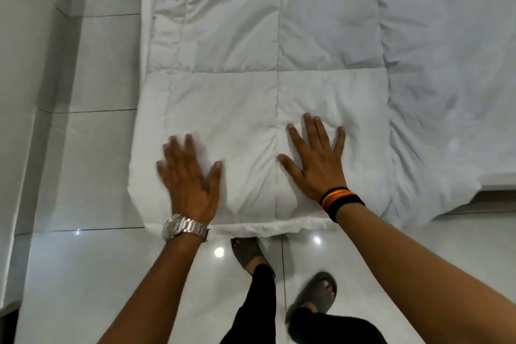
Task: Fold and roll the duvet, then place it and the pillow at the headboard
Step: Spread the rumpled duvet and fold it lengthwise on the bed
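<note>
A white quilted duvet (251,36) lies spread over the bed, with a folded strip along its left side reaching the near edge. My left hand (190,173), with a silver watch on the wrist, rests flat and spread on the near left part of that strip; it looks motion-blurred. My right hand (315,159), with a black and orange wristband, presses flat with fingers apart on the duvet just right of a stitched seam. Neither hand grips the fabric. No pillow is in view.
Glossy white floor tiles (83,148) run along the left of the bed and under me. My feet in grey sandals (318,293) stand at the bed's near edge. A white wall (16,64) borders the far left. The bed base (497,184) shows at right.
</note>
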The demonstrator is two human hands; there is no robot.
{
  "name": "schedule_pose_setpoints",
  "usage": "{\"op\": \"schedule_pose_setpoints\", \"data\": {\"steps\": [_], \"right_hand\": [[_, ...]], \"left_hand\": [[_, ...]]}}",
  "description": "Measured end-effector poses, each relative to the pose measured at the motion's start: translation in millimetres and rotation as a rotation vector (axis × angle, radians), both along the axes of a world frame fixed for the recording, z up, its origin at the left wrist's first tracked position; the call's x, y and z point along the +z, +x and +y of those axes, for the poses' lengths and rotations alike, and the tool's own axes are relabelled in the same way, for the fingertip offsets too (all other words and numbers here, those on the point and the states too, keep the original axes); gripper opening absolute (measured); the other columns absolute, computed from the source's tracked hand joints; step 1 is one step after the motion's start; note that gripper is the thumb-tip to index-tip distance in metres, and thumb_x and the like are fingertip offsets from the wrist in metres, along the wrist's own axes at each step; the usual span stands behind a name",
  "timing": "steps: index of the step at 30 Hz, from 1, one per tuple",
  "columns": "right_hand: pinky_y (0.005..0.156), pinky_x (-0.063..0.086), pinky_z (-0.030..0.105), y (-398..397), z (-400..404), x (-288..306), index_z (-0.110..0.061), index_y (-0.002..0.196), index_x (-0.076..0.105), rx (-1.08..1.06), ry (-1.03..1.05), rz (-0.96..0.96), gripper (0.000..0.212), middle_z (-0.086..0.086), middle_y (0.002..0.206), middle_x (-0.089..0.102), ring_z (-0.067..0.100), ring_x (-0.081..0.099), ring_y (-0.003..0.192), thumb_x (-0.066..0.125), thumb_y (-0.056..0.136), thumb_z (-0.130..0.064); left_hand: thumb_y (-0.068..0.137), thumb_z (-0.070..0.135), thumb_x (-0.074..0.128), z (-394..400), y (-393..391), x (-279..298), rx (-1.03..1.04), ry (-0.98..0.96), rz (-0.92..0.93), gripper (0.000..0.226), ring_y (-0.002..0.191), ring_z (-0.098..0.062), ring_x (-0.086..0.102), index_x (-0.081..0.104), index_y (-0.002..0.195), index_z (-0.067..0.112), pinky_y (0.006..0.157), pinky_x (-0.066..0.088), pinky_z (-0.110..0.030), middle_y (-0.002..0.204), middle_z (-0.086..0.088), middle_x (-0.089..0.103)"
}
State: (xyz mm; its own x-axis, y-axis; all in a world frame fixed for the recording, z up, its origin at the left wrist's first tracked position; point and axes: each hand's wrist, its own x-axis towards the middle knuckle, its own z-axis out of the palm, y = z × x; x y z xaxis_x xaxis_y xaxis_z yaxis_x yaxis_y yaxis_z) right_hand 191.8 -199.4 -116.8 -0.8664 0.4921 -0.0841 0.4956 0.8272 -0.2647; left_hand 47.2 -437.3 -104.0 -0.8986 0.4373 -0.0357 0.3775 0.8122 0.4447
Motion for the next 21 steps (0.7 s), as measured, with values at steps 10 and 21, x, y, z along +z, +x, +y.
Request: {"op": "schedule_pose_setpoints", "data": {"steps": [10, 21], "right_hand": [[0.129, -0.002, 0.063, 118, 117, -4, -0.030, 0.170, 0.014, -0.093, 0.045, -0.102, 0.078, 0.012, 0.178, 0.007, 0.033, 0.008, 0.164, 0.017, 0.104, -0.072], [0.125, 0.025, 0.060, 210, 123, 19, -0.019, 0.168, 0.011, -0.817, -0.408, 0.139, 0.129, 0.016, 0.171, 0.026, 0.034, 0.024, 0.156, 0.072, 0.074, -0.082]], "left_hand": [[0.107, 0.054, 0.031, 182, 111, -29, -0.355, -0.140, 0.100, 0.070, 0.163, -0.034, -0.001, 0.016, 0.168, 0.022, 0.128, 0.006, -0.061, 0.177, -0.012, 0.003], [0.106, 0.061, 0.025, 266, 190, -23, -0.227, -0.198, 0.068, 0.076, 0.163, -0.033, -0.006, 0.004, 0.169, 0.023, 0.128, 0.003, -0.061, 0.177, -0.011, -0.006]]}}
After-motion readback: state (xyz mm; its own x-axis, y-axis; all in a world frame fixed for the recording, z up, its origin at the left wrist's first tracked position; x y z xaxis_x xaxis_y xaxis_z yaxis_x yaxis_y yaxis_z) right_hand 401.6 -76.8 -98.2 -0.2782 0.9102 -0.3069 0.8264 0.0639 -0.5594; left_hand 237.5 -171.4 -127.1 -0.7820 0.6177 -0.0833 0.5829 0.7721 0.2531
